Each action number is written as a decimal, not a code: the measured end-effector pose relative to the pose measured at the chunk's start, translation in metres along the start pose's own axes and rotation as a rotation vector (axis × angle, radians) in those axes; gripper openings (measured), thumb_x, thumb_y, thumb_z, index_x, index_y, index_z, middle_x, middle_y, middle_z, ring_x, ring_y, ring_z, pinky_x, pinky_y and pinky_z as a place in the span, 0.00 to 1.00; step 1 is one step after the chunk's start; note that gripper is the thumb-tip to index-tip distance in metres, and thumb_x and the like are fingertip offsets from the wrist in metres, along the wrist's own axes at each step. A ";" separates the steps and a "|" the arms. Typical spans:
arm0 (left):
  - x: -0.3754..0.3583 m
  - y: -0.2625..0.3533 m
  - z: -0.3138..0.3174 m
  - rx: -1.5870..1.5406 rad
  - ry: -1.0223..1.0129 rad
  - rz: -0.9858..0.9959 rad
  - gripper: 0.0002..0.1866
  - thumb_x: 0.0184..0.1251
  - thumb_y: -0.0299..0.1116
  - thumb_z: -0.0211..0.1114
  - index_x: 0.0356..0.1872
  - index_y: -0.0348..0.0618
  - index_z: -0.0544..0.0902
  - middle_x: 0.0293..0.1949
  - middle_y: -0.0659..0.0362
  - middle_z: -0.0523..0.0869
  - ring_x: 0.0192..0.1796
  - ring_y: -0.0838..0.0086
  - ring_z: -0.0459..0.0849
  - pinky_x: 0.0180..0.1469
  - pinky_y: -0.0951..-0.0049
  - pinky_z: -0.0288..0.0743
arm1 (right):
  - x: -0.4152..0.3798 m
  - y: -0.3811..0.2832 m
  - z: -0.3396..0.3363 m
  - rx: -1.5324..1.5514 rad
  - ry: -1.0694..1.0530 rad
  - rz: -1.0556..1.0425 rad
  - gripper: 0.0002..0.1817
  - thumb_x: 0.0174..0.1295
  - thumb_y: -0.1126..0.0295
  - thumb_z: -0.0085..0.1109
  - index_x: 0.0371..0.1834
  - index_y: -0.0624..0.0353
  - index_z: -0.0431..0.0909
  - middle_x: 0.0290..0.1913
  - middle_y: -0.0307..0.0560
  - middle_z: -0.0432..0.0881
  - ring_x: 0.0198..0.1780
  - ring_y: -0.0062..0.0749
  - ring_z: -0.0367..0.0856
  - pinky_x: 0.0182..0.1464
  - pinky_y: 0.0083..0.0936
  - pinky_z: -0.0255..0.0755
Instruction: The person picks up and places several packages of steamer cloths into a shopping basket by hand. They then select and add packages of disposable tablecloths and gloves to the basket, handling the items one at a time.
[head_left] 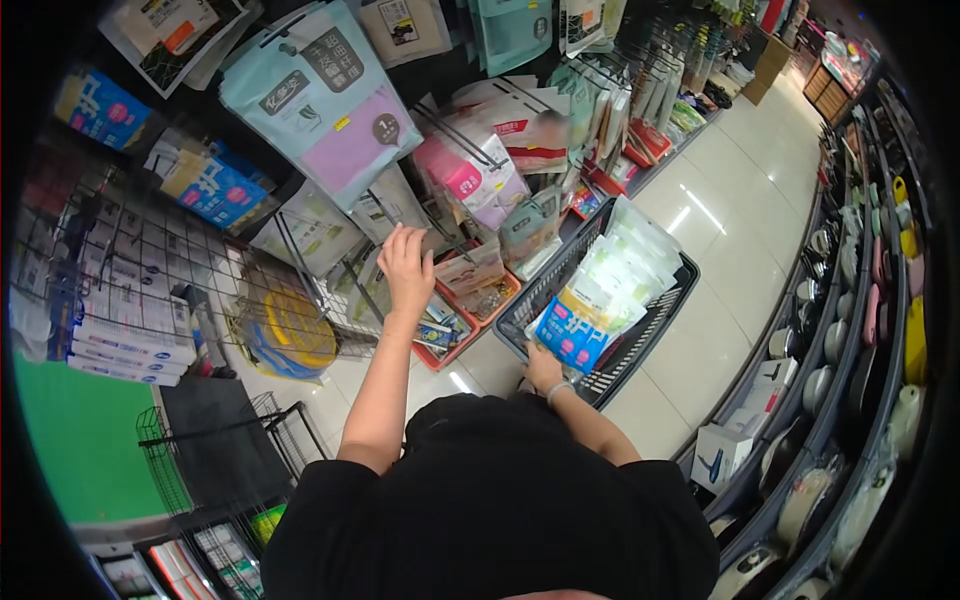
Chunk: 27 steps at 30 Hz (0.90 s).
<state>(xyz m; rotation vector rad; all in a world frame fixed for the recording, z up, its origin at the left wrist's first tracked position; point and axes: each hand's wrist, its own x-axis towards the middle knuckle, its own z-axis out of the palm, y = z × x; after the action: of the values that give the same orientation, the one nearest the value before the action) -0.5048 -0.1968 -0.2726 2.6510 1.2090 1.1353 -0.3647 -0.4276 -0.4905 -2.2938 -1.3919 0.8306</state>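
My left hand (407,268) is raised in front of the rack, its fingers apart and slightly curved, holding nothing I can see. Close to it hang clear-and-white packets (390,210) on metal hooks. My right hand (545,368) grips the lower edge of a blue packet (572,335) with white and pink print. That packet lies at the near end of a dark plastic shopping basket (680,290), over several pale green and white packets (625,262). Part of my right hand's fingers is hidden behind the blue packet.
Large light-blue packs (320,100) hang above my left hand. Red bins (445,350) of small goods stand below the hooks. A wire rack (180,270) is at the left. Shelves of pans (820,390) line the right side of the tiled aisle (735,260).
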 end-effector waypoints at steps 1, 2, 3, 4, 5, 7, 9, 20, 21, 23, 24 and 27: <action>0.001 -0.001 -0.002 -0.003 0.012 -0.003 0.21 0.51 0.24 0.65 0.49 0.44 0.75 0.52 0.55 0.74 0.64 0.59 0.66 0.60 0.56 0.55 | 0.002 -0.002 0.000 -0.005 -0.008 0.002 0.27 0.52 0.65 0.63 0.57 0.52 0.69 0.51 0.54 0.77 0.52 0.51 0.76 0.52 0.41 0.72; 0.001 0.000 -0.003 -0.001 0.008 -0.011 0.21 0.50 0.24 0.65 0.49 0.44 0.75 0.52 0.55 0.74 0.64 0.59 0.66 0.60 0.57 0.56 | 0.003 -0.004 0.000 -0.004 -0.014 -0.016 0.27 0.52 0.65 0.63 0.57 0.52 0.69 0.51 0.54 0.77 0.52 0.51 0.76 0.52 0.41 0.72; 0.002 0.001 -0.004 -0.012 0.009 -0.020 0.21 0.50 0.24 0.65 0.49 0.44 0.76 0.52 0.55 0.74 0.64 0.59 0.66 0.60 0.57 0.56 | 0.002 -0.005 0.000 -0.004 -0.002 -0.007 0.27 0.52 0.65 0.63 0.57 0.52 0.69 0.51 0.54 0.77 0.52 0.51 0.76 0.52 0.41 0.72; 0.002 0.001 -0.003 -0.016 0.015 -0.023 0.21 0.50 0.24 0.65 0.49 0.44 0.76 0.52 0.55 0.74 0.64 0.59 0.66 0.60 0.57 0.56 | 0.002 -0.006 0.000 -0.003 0.011 0.002 0.27 0.52 0.65 0.63 0.57 0.51 0.69 0.51 0.53 0.76 0.53 0.50 0.76 0.53 0.40 0.72; 0.002 0.001 -0.003 -0.021 0.022 -0.025 0.21 0.50 0.23 0.65 0.49 0.44 0.76 0.52 0.55 0.74 0.64 0.59 0.66 0.60 0.57 0.56 | 0.003 -0.006 -0.001 -0.005 0.005 -0.019 0.27 0.52 0.65 0.63 0.57 0.51 0.69 0.51 0.53 0.76 0.53 0.50 0.76 0.53 0.40 0.72; 0.003 0.001 -0.008 -0.043 -0.009 -0.017 0.25 0.50 0.23 0.64 0.54 0.44 0.73 0.55 0.54 0.72 0.65 0.58 0.65 0.62 0.57 0.55 | 0.001 -0.005 -0.001 0.006 0.009 -0.001 0.27 0.51 0.65 0.64 0.57 0.51 0.69 0.52 0.53 0.76 0.54 0.49 0.75 0.54 0.40 0.72; 0.002 0.009 -0.017 -0.202 0.066 -0.073 0.28 0.52 0.23 0.61 0.59 0.43 0.69 0.59 0.52 0.68 0.65 0.57 0.65 0.64 0.57 0.55 | -0.001 -0.006 0.000 0.001 0.008 -0.005 0.27 0.51 0.66 0.63 0.57 0.51 0.69 0.52 0.53 0.76 0.54 0.49 0.75 0.54 0.40 0.71; 0.037 -0.129 0.037 -0.454 0.436 -0.793 0.24 0.68 0.33 0.52 0.61 0.31 0.65 0.57 0.40 0.71 0.60 0.50 0.69 0.60 0.57 0.62 | -0.002 -0.016 -0.009 0.008 0.028 0.010 0.29 0.50 0.66 0.64 0.58 0.47 0.69 0.51 0.50 0.77 0.54 0.48 0.75 0.53 0.40 0.72; 0.048 -0.141 0.039 -0.414 0.393 -0.795 0.24 0.68 0.34 0.52 0.61 0.29 0.64 0.56 0.38 0.72 0.59 0.48 0.69 0.60 0.56 0.62 | 0.000 -0.017 -0.007 -0.001 0.017 0.028 0.28 0.50 0.66 0.64 0.58 0.47 0.70 0.52 0.50 0.77 0.54 0.48 0.75 0.54 0.40 0.71; 0.066 -0.158 0.045 -0.366 0.429 -0.816 0.25 0.67 0.33 0.52 0.61 0.28 0.63 0.57 0.37 0.72 0.59 0.47 0.69 0.60 0.56 0.62 | 0.001 -0.020 -0.008 0.010 0.007 0.031 0.28 0.50 0.67 0.64 0.57 0.47 0.70 0.55 0.51 0.76 0.56 0.48 0.74 0.55 0.40 0.71; 0.074 -0.165 0.048 -0.315 0.460 -0.830 0.26 0.66 0.32 0.53 0.61 0.27 0.63 0.57 0.36 0.72 0.59 0.45 0.69 0.60 0.56 0.61 | 0.002 -0.019 -0.006 0.014 -0.004 0.035 0.28 0.50 0.67 0.64 0.58 0.47 0.70 0.56 0.51 0.75 0.57 0.49 0.73 0.56 0.40 0.70; 0.088 -0.187 0.059 -0.558 0.565 -0.900 0.27 0.65 0.31 0.55 0.62 0.27 0.62 0.58 0.36 0.71 0.61 0.44 0.68 0.62 0.56 0.61 | 0.005 -0.017 -0.004 0.016 -0.015 0.045 0.29 0.49 0.68 0.64 0.58 0.47 0.70 0.57 0.52 0.74 0.58 0.49 0.72 0.57 0.39 0.70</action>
<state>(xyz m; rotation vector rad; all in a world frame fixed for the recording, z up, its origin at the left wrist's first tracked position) -0.5510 0.0083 -0.3169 1.1731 1.5683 1.6714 -0.3720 -0.4149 -0.4792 -2.3196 -1.3399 0.8707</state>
